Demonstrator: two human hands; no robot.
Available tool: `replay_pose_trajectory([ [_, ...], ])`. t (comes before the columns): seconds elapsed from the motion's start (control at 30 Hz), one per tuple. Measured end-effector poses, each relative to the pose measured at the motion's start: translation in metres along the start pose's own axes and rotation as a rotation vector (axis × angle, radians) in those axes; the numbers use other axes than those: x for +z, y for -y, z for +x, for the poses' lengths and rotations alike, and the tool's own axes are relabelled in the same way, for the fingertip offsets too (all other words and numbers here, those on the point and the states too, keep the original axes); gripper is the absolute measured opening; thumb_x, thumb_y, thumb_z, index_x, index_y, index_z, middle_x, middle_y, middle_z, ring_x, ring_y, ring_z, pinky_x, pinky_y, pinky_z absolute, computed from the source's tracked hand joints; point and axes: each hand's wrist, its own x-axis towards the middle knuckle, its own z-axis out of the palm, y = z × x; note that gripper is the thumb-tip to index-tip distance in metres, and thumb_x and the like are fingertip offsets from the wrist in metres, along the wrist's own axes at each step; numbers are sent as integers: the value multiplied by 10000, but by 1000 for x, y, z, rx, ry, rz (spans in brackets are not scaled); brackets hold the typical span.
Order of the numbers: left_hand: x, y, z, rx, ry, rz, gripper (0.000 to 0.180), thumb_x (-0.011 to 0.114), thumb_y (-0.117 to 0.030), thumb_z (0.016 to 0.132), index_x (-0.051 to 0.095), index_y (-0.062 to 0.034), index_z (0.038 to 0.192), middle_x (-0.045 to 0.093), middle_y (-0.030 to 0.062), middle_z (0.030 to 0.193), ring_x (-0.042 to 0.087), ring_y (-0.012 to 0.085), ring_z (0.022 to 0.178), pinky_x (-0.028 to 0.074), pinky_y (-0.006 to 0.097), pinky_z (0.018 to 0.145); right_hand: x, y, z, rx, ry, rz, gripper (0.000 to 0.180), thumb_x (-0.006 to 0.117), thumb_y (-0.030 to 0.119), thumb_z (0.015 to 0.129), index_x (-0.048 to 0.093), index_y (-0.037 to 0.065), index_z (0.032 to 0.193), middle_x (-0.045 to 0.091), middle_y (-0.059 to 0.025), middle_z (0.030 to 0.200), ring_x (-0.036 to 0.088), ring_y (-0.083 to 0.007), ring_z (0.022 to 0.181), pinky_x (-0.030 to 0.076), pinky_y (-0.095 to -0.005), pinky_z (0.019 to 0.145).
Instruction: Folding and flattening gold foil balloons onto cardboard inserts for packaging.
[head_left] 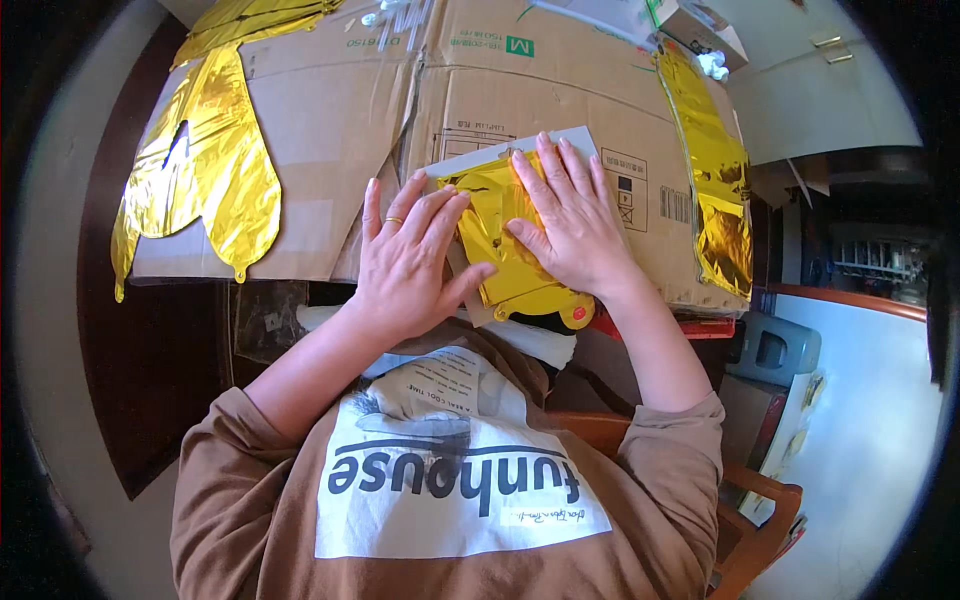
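Note:
A shiny gold foil balloon (487, 236), flat and folded, lies on a pale card (566, 146) near the front edge of the cardboard. My left hand (412, 255) rests with fingers stretched out along the foil's left side. Over its upper right part my right hand (575, 215) lies flat, fingers extended and thumb apart. The foil's lower end, with a red round spot (579, 314), hangs toward me past the cardboard edge. Parts of the foil and card are hidden under my hands.
Flattened cardboard (310, 150) covers the work surface. One flat gold foil balloon (205, 150) drapes over its left side, and a long gold foil piece (712, 190) lies along the right. A wooden chair arm (765, 490) and a grey-blue plastic item (775, 345) stand at the right.

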Motion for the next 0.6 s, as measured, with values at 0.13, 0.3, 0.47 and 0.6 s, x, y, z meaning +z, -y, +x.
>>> replay_pose_trajectory([
  [0.13, 5, -3, -1, -17, -59, 53, 807, 733, -591, 794, 565, -73, 1390, 556, 90, 1372, 360, 342, 1445, 100, 622, 1211, 0, 0, -1, 9, -3, 12, 738, 496, 547, 997, 312, 146, 1588, 247, -223, 1639, 237, -439, 1499, 127, -648, 1195],
  [0.3, -3, -6, -1, -37, -6, 8, 830, 750, -576, 784, 533, -88, 1420, 532, 89, 1407, 340, 340, 1459, 76, 609, 1219, -1, 1, -1, 12, -3, -13, 743, 504, 548, 992, 316, 145, 1586, 250, -231, 1634, 243, -439, 1496, 125, -662, 1190],
  [0.47, -4, -2, -1, -14, 5, -50, 801, 782, -520, 778, 532, -87, 1405, 518, 106, 1418, 338, 342, 1462, 97, 602, 1219, 0, 1, 0, 12, -3, -11, 739, 490, 558, 995, 324, 143, 1583, 244, -230, 1637, 235, -434, 1501, 116, -658, 1193],
  [0.6, -7, 9, -1, 38, 24, -166, 689, 774, -422, 823, 544, -78, 1373, 519, 133, 1410, 373, 355, 1443, 168, 583, 1213, -4, 0, 1, 28, 29, 20, 727, 467, 559, 1004, 328, 139, 1580, 239, -218, 1644, 219, -417, 1514, 96, -622, 1212],
])
